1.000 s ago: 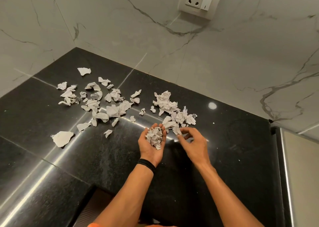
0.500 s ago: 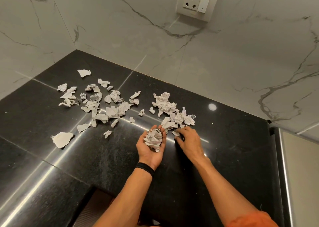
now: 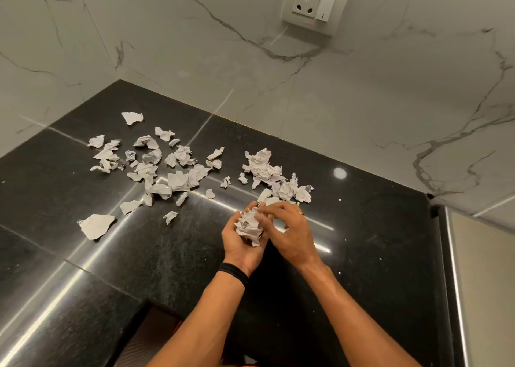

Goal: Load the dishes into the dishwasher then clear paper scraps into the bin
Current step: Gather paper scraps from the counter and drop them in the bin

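The left hand [image 3: 242, 245], palm up, is cupping a wad of paper scraps [image 3: 250, 225] in curled fingers above the black countertop [image 3: 367, 258]. The right hand [image 3: 291, 234] is touching the wad's right side, but motion blur is hiding its grip. Loose scraps [image 3: 178, 181] are lying scattered behind and to the left.

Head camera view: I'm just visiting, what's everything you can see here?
loose paper scraps: dozens, white, scattered on the countertop's left and middle
held scraps: one handful, white, in the left palm
countertop: one, glossy black, fills the lower view
wall: marble, white with grey veins, behind the countertop
socket plate: one, white, on the wall, top
pale panel: one, beige, right of the countertop
wristband: one, black, left wrist
left hand: one, cupped under the held scraps
right hand: one, blurred, fingers at the held scraps
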Tool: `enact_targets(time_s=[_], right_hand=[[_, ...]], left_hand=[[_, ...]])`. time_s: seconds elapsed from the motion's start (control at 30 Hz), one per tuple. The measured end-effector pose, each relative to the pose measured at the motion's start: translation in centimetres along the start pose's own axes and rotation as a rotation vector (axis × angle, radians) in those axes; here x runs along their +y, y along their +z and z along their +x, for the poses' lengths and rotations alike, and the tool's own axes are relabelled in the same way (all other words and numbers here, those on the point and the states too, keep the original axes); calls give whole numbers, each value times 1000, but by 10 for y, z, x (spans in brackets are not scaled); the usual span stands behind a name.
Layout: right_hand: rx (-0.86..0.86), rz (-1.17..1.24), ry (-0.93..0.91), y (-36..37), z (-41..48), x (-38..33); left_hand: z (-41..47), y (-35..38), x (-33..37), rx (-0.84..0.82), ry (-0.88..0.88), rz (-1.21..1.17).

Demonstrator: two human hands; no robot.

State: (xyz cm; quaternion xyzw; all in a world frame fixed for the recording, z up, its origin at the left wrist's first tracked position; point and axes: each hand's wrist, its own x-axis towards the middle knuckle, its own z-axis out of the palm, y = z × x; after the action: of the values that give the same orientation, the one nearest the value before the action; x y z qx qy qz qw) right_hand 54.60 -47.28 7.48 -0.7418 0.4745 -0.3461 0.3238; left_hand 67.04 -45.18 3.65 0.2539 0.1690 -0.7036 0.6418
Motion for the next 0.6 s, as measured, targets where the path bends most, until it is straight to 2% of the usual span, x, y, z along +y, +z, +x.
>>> enact_targets(time_s=[0.07, 0.13, 0.23, 0.33, 0.4, 0.53, 0.6], right_hand=[[108, 47, 103, -6, 6, 9], [176, -29, 227, -13, 14, 28], [90, -269, 329, -22, 27, 57], [-45, -439, 283, -19, 37, 71], [-72, -503, 224, -14, 41, 74], [-35, -553, 201, -12, 36, 74], [54, -414, 247, -14, 28, 67]], left_hand=[[-3, 3, -1, -14, 6, -24], [-8, 6, -1, -20, 19, -53], [-12, 7, 0, -8, 25, -64], [-13, 5, 0, 0, 25, -80], [-13, 4, 0, 3, 35, -79], [-13, 3, 3, 24, 53, -53], [-10, 3, 4, 46, 60, -23]])
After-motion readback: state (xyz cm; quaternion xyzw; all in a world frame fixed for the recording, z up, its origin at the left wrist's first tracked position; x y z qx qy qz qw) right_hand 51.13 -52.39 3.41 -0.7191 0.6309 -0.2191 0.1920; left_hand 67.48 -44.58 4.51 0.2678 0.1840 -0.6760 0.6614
